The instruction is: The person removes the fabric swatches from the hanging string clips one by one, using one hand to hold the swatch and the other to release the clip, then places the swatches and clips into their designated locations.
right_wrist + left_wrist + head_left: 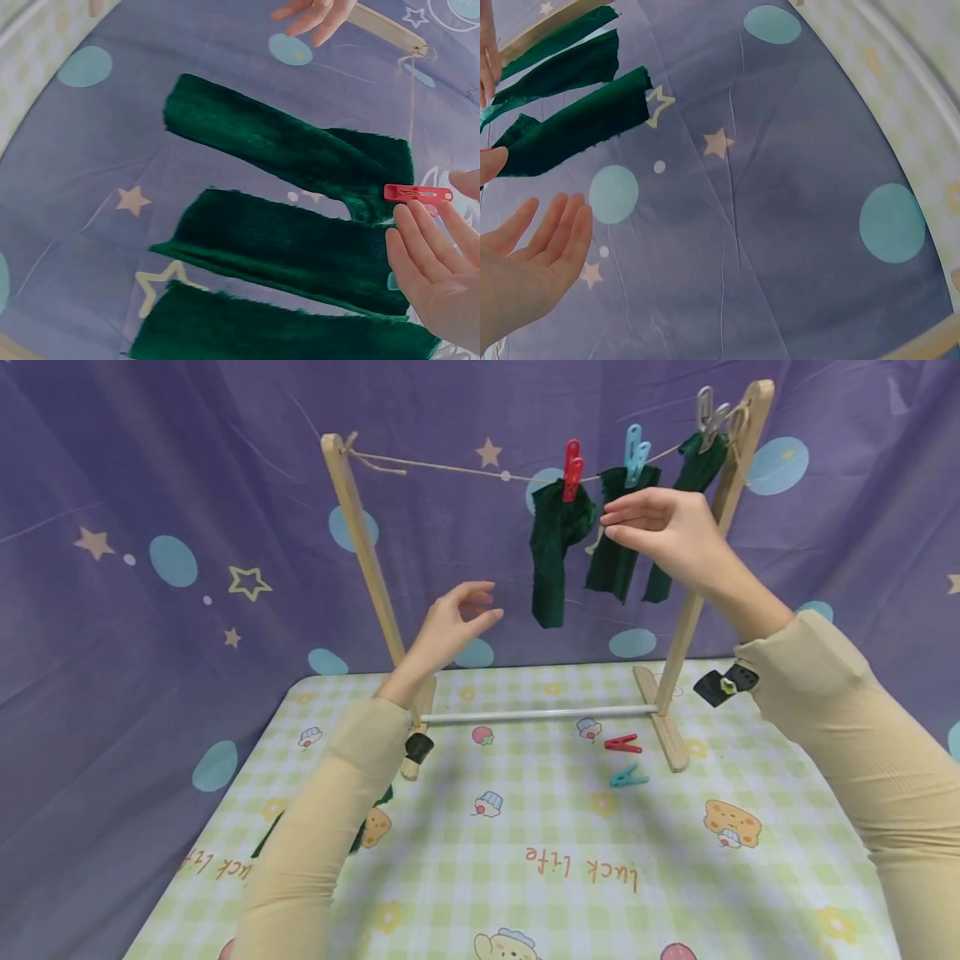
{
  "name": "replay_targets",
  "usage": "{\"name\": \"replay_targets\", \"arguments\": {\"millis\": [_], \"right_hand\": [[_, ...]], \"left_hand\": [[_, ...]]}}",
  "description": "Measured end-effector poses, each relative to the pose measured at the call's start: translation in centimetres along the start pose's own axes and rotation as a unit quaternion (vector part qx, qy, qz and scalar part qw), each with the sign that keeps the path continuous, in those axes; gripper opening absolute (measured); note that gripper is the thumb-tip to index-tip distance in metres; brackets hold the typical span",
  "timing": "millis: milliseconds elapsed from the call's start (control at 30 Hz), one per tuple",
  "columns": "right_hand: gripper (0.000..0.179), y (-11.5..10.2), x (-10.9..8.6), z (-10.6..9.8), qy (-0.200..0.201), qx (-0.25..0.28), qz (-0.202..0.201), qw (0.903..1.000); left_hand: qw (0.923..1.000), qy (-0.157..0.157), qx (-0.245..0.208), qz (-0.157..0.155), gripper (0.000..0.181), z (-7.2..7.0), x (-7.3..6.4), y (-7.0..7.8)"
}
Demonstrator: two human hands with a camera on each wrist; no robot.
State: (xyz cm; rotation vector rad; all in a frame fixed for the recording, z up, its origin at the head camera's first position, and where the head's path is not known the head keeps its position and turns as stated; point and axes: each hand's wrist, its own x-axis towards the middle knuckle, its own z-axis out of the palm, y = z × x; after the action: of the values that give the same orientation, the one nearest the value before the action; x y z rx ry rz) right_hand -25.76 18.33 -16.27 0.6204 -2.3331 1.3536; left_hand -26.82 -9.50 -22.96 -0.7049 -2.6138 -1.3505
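Along the string (450, 468), a green cloth (549, 568) is pinned by a red peg (572, 487)! Beside it, the right hand (675, 531) is poised, fingers and thumb parted, nothing gripped (the left hand (448, 625), relaxed, is empty too); below, a blue peg (622, 778) is seen on the desk (442, 868).

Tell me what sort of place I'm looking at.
Probably a staged tabletop set-up indoors: green cloths hang pegged to a string line, with a checked tablecloth below and a patterned purple curtain behind.
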Motion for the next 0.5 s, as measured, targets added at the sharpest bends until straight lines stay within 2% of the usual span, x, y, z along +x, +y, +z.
{"name": "replay_targets", "arguments": {"millis": [200,500], "right_hand": [[0.034,-1.1,0.9,0.0,0.016,0.007,0.002,0.9998],[0.042,-2.1,1.8,-0.1,0.016,0.015,0.001,0.9998]], "left_hand": [[0.9997,0.022,-0.010,0.009,0.048,0.9,0.7,0.5],[0.9998,0.019,-0.001,0.010,0.057,2.3,2.0,0.9]]}}
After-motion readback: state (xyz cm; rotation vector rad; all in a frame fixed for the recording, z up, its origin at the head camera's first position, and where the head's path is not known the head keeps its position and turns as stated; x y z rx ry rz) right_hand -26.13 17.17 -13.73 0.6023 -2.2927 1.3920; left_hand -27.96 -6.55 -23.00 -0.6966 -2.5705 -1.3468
